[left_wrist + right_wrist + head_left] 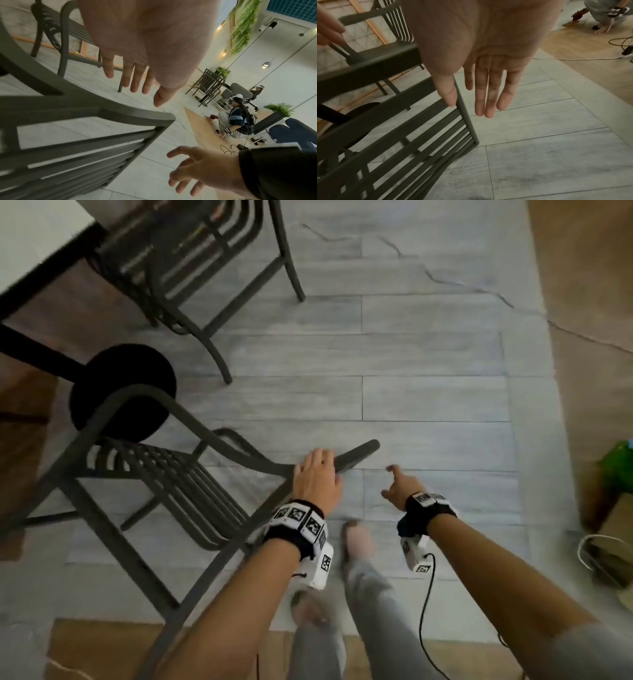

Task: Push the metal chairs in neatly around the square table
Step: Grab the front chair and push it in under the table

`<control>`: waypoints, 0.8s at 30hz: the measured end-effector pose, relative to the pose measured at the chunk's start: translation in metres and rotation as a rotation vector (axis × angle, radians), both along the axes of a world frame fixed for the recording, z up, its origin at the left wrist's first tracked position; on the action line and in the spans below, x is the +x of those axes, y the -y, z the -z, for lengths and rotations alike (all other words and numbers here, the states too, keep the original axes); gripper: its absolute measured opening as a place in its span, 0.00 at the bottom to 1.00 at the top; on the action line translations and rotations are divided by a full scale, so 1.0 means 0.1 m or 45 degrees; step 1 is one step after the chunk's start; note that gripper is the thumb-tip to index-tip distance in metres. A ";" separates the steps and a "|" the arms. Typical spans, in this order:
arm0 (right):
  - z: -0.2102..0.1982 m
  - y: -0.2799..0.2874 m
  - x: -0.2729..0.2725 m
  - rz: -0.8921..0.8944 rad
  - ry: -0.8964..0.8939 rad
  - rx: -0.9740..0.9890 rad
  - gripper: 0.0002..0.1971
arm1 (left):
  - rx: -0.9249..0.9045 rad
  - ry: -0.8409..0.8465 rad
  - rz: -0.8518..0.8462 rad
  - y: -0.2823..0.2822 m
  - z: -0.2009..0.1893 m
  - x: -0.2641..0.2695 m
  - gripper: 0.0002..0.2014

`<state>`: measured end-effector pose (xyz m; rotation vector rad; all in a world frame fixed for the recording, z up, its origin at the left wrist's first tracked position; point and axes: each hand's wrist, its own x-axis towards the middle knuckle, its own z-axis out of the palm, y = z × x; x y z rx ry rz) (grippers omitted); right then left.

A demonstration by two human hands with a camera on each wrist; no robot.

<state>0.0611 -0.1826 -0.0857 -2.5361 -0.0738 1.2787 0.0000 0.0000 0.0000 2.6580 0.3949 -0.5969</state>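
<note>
A dark metal slatted chair stands at an angle at lower left, pulled away from the white square table, whose round black base shows behind it. My left hand lies over the right end of the chair's curved top rail, fingers straight. The left wrist view does not show whether they touch the rail. My right hand is spread in the air just right of the chair, holding nothing, its thumb beside the backrest's side post. A second metal chair stands at the table's far side.
Grey floor tiles spread ahead and to the right, and my feet stand just behind the chair. A paper bag with something green sits at the right edge on wood flooring. A person crouches farther off, near cables.
</note>
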 end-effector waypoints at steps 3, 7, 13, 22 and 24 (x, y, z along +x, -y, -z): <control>0.24 -0.01 0.18 0.042 0.018 0.056 0.34 | -0.069 -0.032 -0.040 0.09 0.32 0.24 0.20; 0.38 -0.06 0.26 0.088 0.006 0.118 0.32 | -0.118 -0.141 -0.119 0.06 0.62 0.35 0.24; 0.34 -0.12 0.29 0.181 -0.025 0.292 0.35 | -0.186 -0.098 -0.491 0.13 0.50 0.47 0.21; -0.10 -0.05 0.36 -0.128 -0.077 0.203 0.40 | -0.369 0.222 -0.926 0.08 -0.62 -0.06 0.04; -0.15 0.00 0.32 -0.173 -0.084 0.165 0.37 | -0.419 0.239 -0.940 0.06 -0.78 -0.18 0.04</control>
